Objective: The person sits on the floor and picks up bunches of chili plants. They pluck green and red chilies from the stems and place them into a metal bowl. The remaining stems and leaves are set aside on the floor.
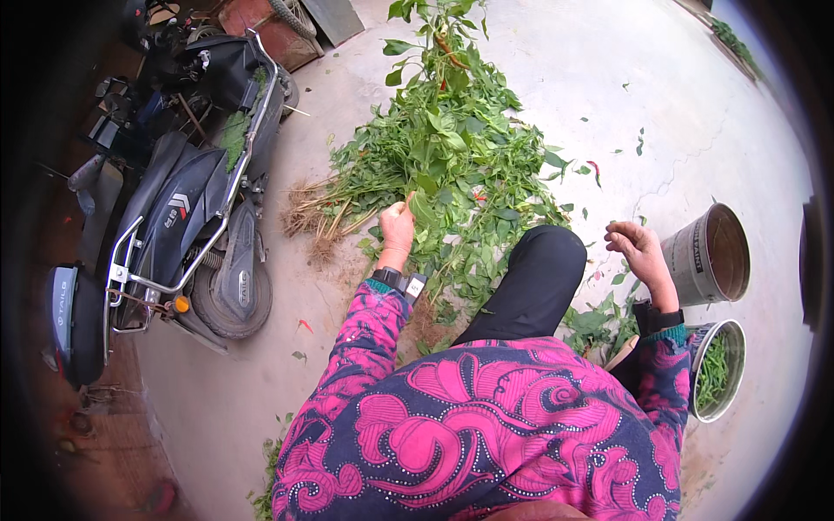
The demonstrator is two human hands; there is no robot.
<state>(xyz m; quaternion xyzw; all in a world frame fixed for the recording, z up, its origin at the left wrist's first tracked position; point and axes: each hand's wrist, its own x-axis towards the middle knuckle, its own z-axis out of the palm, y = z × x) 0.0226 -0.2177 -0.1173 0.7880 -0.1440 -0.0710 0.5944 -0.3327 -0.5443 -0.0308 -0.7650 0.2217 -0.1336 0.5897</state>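
Observation:
My left hand (397, 228) is closed around the lower part of an upright leafy pepper plant (433, 137), whose top bears a few reddish peppers. Behind and around it lies a heap of uprooted green plants (378, 156), their roots (309, 211) pointing left. Off to the right, my right hand (635, 244) is raised with curled fingers beside a grey bucket (690, 260); whether something small is between thumb and fingers cannot be told. Below that bucket, a second bucket (741, 374) holds green peppers (713, 371). Loose leaves lie near my knee.
An electric scooter (189, 208) with a metal rail stands at the left. Red peppers (594, 172) and leaves are scattered on the concrete floor (651, 98). More greenery (270, 469) lies at the lower left. A reddish cart (260, 29) is at the top left.

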